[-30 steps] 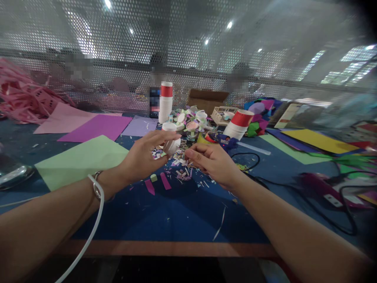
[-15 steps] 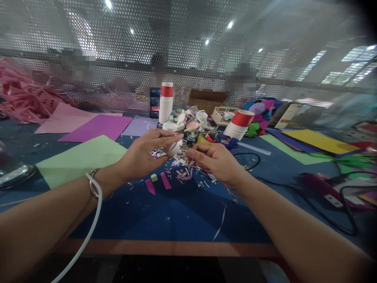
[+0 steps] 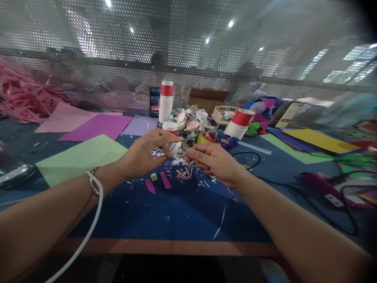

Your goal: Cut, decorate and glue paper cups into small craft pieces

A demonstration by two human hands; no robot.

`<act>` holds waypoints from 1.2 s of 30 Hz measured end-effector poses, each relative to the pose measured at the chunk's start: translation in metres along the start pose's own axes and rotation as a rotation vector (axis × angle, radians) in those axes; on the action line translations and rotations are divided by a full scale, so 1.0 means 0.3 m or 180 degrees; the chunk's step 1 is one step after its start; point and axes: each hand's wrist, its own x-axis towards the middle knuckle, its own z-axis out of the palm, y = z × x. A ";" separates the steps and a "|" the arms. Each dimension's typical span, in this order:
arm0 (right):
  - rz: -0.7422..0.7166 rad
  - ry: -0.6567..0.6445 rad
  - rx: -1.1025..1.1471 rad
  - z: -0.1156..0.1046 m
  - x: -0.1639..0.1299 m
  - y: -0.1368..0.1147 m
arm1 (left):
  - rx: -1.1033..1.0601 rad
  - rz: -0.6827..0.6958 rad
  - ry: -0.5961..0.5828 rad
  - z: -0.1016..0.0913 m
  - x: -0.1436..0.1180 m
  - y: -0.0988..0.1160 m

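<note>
My left hand (image 3: 143, 157) is shut on a small white paper cup with a red band (image 3: 171, 144), held tilted just above the blue table (image 3: 165, 212). My right hand (image 3: 216, 162) hovers a little to the right of the cup, its thumb and fingertips pinched together and pointing at it. Whether a scrap sits between those fingers is too small to see. A pile of cut paper scraps (image 3: 184, 171) lies right under both hands. A bracelet and a white cord hang at my left wrist (image 3: 96, 186).
Coloured sheets lie left: green (image 3: 79, 159), magenta (image 3: 97, 125). Behind the scraps are a cup stack (image 3: 166, 101), a tilted cup stack (image 3: 240, 124), paper flowers (image 3: 191, 120), a blue glue gun (image 3: 224, 139). A purple glue gun (image 3: 318, 188) and black cables lie right. A perforated screen backs the table.
Both hands stay nearly in place. My left hand has turned the cup slightly, and my right hand's fingertips have edged a bit closer to it.
</note>
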 end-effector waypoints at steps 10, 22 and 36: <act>-0.0092 0.0063 -0.0161 -0.007 0.000 -0.001 | 0.0306 0.0183 0.0059 0.002 -0.005 -0.001; -0.0209 0.0227 -0.0453 0.001 0.004 0.007 | 0.0753 -0.0044 0.0126 -0.005 0.001 0.046; -0.0448 0.0168 -0.1049 0.018 -0.004 0.016 | -0.0508 -0.0752 0.0537 0.048 -0.002 0.042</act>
